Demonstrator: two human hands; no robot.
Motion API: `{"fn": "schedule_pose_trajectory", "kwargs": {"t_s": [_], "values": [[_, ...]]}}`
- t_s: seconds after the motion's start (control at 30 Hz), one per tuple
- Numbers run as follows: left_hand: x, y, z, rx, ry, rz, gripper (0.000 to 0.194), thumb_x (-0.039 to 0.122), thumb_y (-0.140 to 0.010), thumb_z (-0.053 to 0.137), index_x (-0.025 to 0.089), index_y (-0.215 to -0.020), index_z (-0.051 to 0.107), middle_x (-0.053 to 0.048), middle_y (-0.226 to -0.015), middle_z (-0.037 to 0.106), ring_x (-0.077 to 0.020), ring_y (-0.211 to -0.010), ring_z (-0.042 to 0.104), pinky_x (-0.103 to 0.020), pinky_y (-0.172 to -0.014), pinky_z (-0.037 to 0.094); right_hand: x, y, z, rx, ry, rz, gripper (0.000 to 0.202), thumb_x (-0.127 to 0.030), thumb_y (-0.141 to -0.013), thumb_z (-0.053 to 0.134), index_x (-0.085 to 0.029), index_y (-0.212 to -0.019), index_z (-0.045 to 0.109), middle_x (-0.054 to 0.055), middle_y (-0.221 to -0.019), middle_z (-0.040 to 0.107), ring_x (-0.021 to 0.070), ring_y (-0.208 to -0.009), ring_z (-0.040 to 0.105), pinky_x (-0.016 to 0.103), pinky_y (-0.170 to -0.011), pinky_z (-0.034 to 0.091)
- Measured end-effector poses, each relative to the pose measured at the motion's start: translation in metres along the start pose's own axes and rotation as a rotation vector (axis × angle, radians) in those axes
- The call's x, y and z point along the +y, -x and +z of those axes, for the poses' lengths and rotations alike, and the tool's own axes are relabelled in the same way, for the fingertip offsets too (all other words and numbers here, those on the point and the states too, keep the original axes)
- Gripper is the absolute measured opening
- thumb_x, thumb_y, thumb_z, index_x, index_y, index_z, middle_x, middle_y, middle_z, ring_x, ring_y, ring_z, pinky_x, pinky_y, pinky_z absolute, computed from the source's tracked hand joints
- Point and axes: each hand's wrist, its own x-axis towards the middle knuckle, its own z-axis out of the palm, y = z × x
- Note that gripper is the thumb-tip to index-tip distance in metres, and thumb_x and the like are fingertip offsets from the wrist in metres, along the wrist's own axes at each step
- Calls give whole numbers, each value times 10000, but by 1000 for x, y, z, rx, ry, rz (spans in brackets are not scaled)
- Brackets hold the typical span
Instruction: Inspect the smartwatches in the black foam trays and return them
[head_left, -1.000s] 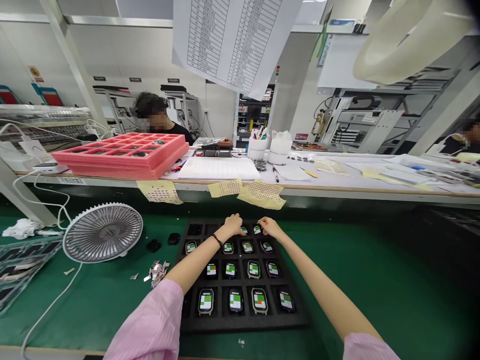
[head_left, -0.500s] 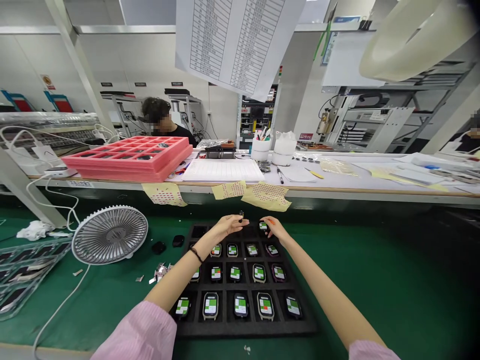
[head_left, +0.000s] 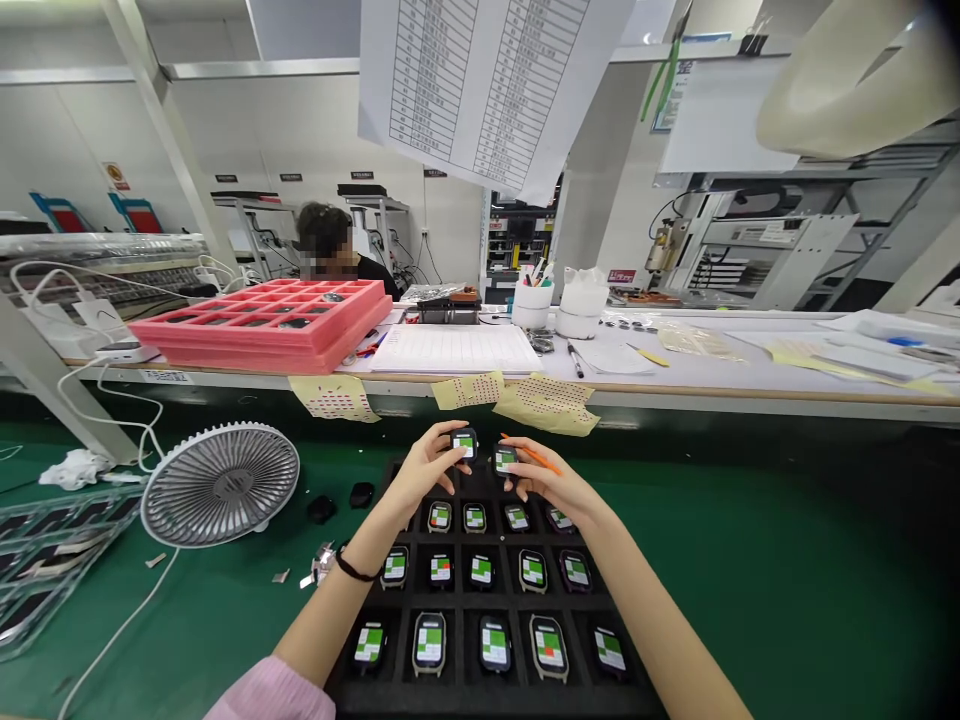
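Observation:
My left hand (head_left: 429,466) grips a dark smartwatch head (head_left: 464,445), its lit green and white screen facing me. Close beside it, my right hand (head_left: 551,478) holds a second watch head (head_left: 505,460) with a similar screen, and an orange stick (head_left: 534,455) lies along its fingers. Both hands are over the far rows of a black compartment tray (head_left: 450,702). Several watch heads with green and white screens sit in the tray's nearer rows, such as one with a silver frame (head_left: 429,643). Some screens show a red or orange block.
A round fan (head_left: 221,484) stands at the left, near a clear tray (head_left: 45,560) and two black pieces (head_left: 361,494). Behind, a shelf (head_left: 675,400) holds a pink tray (head_left: 262,325), paper sheets (head_left: 457,348) and pen cups (head_left: 532,302). A person (head_left: 330,245) sits beyond.
My left hand's watch has turned so its screen shows. My right hand has lifted its watch from the tray's back row and moved left toward it. The orange stick is now visible. The view shifted slightly.

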Motion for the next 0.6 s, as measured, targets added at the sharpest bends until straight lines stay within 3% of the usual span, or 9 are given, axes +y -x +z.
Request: {"fn": "schedule_pose_trajectory", "kwargs": {"t_s": [0.13, 0.27, 0.43, 0.6], "values": [[-1, 3, 2, 58, -41, 3, 379, 443, -828, 581, 195, -1114, 592, -14, -829, 594, -107, -601, 629, -141, -384, 452, 0, 5, 5, -7, 61, 4, 362, -278, -754, 726, -217, -1086, 597, 13, -941, 629, 121, -666, 660, 205, -517, 488], [1, 10, 5, 14, -70, 15, 376, 447, -847, 561, 204, -1132, 587, -12, -838, 589, -110, -610, 641, -151, -419, 472, 0, 9, 6, 2, 135, -12, 336, -302, -769, 723, -215, -1067, 595, 21, -925, 639, 111, -615, 646, 200, -495, 477], [4, 16, 7, -19, -88, 61, 384, 431, -841, 581, 202, -1149, 570, -3, -834, 561, -110, -616, 639, -157, -430, 467, -2, 14, 10, 100, 217, -1, 242, -416, -843, 630, -212, -974, 630, 0, -772, 613, 100, -496, 605, 206, -432, 446], [4, 19, 8, -26, -111, 71, 395, 419, -827, 610, 197, -1150, 560, 2, -817, 550, -113, -623, 628, -163, -433, 458, -6, 20, 15, 18, 183, -17, 247, -405, -873, 593, -229, -1045, 612, 8, -767, 626, 138, -580, 645, 220, -462, 470]]}}
